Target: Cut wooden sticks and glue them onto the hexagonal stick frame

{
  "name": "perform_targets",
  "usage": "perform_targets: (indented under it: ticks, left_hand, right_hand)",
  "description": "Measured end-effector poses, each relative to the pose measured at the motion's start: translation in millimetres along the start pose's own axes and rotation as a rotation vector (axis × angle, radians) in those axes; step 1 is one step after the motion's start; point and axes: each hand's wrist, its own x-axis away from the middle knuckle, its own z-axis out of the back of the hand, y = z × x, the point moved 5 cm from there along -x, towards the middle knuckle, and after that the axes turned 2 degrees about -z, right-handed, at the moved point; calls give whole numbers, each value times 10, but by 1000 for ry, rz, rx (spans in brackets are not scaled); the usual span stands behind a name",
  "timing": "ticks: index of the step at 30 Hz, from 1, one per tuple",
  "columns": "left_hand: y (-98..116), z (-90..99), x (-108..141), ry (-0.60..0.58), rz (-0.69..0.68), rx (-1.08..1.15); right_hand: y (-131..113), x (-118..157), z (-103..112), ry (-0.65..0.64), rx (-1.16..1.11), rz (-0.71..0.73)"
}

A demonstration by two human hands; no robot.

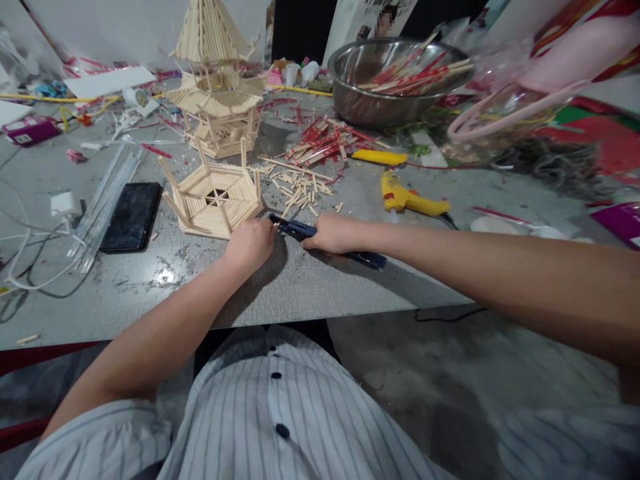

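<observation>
My right hand (336, 233) is wrapped round a dark blue cutting tool (299, 230), whose tip points left toward my left hand. My left hand (251, 245) is closed in a pinch on a small wooden stick (275, 229) at the tool's tip. Just behind my left hand lies a hexagonal stick frame (215, 197) with upright posts at its corners. Short cut stick pieces (300, 189) are scattered on the table behind the tool. A tiered stick pagoda (220, 100) stands farther back.
A black phone (132, 217) and white cables lie at the left. Beyond the hands are a yellow glue gun (413, 200), a yellow-handled cutter (379, 157), a pile of red-tipped sticks (320, 143) and a metal bowl (350, 100). A pink basket (515, 127) stands right.
</observation>
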Motion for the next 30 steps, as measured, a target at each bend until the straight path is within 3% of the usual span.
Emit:
perform_targets:
  ticks: [6, 12, 15, 17, 20, 23, 26, 30]
  left_hand:
    - [18, -6, -23, 7, -13, -15]
    - [-21, 14, -23, -1, -15, 25]
    - [-24, 12, -19, -6, -32, 9]
    - [-23, -4, -24, -20, -26, -15]
    - [-11, -27, -36, -16, -28, -42]
    - [1, -41, -41, -24, -16, -61]
    - [18, -26, -34, -38, -5, -66]
    - [10, 30, -31, 10, -3, 4]
  right_hand:
    - [3, -12, -13, -44, -127, 11]
    - [92, 56, 12, -167, -539, 20]
    - [108, 121, 120, -140, -641, 56]
    - [88, 162, 234, -27, -590, 97]
    - [34, 179, 399, 311, -311, 167]
    - [2, 88, 386, 583, -131, 224]
    - [46, -82, 266, 732, -122, 255]
    - [109, -204, 174, 800, -60, 279]
